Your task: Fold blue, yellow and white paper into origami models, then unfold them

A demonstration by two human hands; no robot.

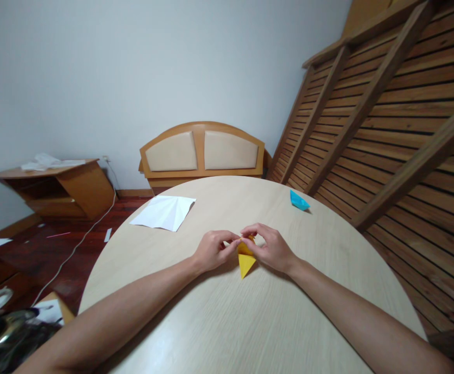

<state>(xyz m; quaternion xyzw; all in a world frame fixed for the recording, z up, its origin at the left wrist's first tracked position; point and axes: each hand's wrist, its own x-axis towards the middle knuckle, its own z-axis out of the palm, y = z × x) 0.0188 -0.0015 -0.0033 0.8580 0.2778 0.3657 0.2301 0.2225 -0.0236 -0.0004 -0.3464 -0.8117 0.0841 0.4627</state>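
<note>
Pale wood grain runs across our round counter (pixel 227 322), which fills the lower half of the view under a plain white wall. Near its middle our left hand (pixel 212 251) and right hand (pixel 270 248) meet over a small piece of folded yellow paper (pixel 245 261). Both hands are curled, with fingertips pressed together on the paper's upper edge, the left pinching it from one side and the right from the other. The paper's lower point sticks out below our fingers and rests on the counter, aimed back toward us. Our forearms lie on the counter at either side.

Farther out, a creased white sheet (pixel 164 212) lies flat on the counter's far left part, well apart from the hands. A small folded blue paper (pixel 299 200) sits near the far right edge. Beyond the counter, a wooden headboard (pixel 202 153) with two padded panels leans at the wall, a slatted wooden frame (pixel 390 119) stands tilted on the right, and a low wooden shelf (pixel 55 187) with crumpled paper on top stands at the left.
</note>
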